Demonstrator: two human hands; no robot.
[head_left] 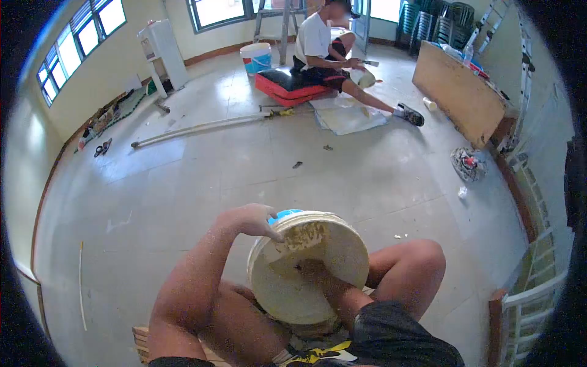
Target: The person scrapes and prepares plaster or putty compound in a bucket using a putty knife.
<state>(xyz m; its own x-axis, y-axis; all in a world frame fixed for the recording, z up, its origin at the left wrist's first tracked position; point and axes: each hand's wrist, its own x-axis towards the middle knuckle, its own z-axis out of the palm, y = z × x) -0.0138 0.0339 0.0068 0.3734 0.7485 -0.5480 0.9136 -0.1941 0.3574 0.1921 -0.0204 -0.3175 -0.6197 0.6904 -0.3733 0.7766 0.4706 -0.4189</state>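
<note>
A large white bucket (353, 244) stands tilted between my knees, its mouth facing me. Its inner wall is smeared with pale, tan paste. My left hand (252, 220) is closed over the far left rim, with the thumb inside and the fingers along the outer side. Deep inside the bucket is my right hand (313, 270), near the smeared wall. Its fingers look curled, and I cannot tell what they hold.
Ahead, a person (318, 52) sits on a red and black cushion (287, 88), holding a flat blade. Nearby are another bucket (255, 59), a ladder (285, 27), a long pole (202, 131) and sheets (350, 117). A wooden board (455, 92) leans at right, near a crumpled bag (468, 164).
</note>
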